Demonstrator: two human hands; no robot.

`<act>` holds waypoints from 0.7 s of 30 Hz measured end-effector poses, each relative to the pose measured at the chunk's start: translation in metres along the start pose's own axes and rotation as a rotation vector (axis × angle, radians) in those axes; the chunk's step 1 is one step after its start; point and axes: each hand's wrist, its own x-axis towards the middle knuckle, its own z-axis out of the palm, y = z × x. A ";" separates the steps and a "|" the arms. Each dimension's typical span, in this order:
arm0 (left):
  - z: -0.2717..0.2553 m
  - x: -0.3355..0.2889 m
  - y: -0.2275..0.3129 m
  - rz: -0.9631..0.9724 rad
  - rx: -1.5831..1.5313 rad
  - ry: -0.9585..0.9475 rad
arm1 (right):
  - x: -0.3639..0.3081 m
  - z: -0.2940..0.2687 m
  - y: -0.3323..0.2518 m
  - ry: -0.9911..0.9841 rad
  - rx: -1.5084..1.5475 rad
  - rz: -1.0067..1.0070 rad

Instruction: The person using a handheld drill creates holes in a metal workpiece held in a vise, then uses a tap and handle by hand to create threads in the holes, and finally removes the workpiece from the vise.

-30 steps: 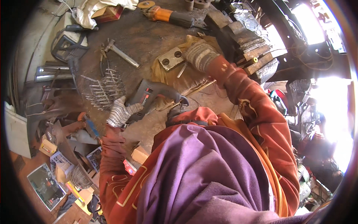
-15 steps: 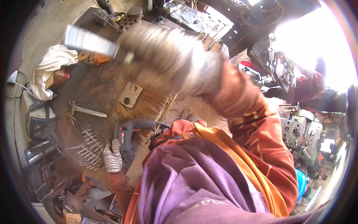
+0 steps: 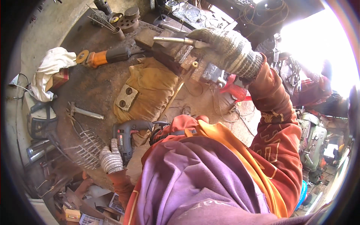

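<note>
My right hand [image 3: 228, 48], in a striped knitted glove, is closed on a shiny metal rod [image 3: 174, 39] that points left over a heavy metal block [image 3: 157, 47], which looks like a vise. What kind of tool the rod is I cannot make out. My left hand [image 3: 111, 160], also gloved, lies at lower left with fingers stretched out, against or beside a dark grey power drill [image 3: 125, 139]. Left of that hand is a rack of thin metal bars [image 3: 88, 148]. A metal plate with two round holes [image 3: 126, 97] rests on a brown cloth [image 3: 152, 84].
An orange angle grinder [image 3: 101, 58] and a hammer [image 3: 88, 112] lie on the dirty worktop. White cloth [image 3: 56, 67] hangs over a box at far left. Metal scraps fill the lower left. A red object [image 3: 235, 90] and loose cables are below my right arm; a green machine [image 3: 314, 140] stands right.
My right hand has swung right and back from over the worktop with the rod, uncovering the grinder and the metal block. My left hand has shifted only slightly beside the drill.
</note>
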 end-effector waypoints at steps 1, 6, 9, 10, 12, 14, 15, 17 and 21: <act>-0.011 0.001 0.000 0.004 0.048 0.117 | 0.001 0.002 0.004 0.027 -0.039 -0.092; -0.079 0.022 0.029 0.146 -0.058 0.351 | 0.010 0.016 0.028 -0.030 0.040 -0.089; -0.100 0.010 0.084 0.533 -0.252 0.607 | 0.016 0.014 0.018 -0.135 0.201 0.002; -0.101 0.004 0.105 0.651 -0.351 0.632 | 0.016 0.010 0.010 -0.153 0.164 -0.009; -0.095 0.016 0.162 0.963 -0.441 0.655 | 0.013 0.004 0.001 -0.111 -0.111 -0.092; -0.097 0.007 0.219 1.191 -0.528 0.751 | 0.010 0.002 -0.003 -0.075 -0.302 -0.211; -0.103 0.002 0.247 1.307 -0.457 0.804 | 0.007 0.001 -0.005 -0.050 -0.345 -0.230; -0.093 0.007 0.294 1.533 -0.512 0.824 | 0.003 -0.007 -0.016 -0.099 -0.305 -0.217; -0.066 0.018 0.322 1.450 -0.473 0.410 | -0.009 -0.025 -0.022 -0.289 0.526 0.210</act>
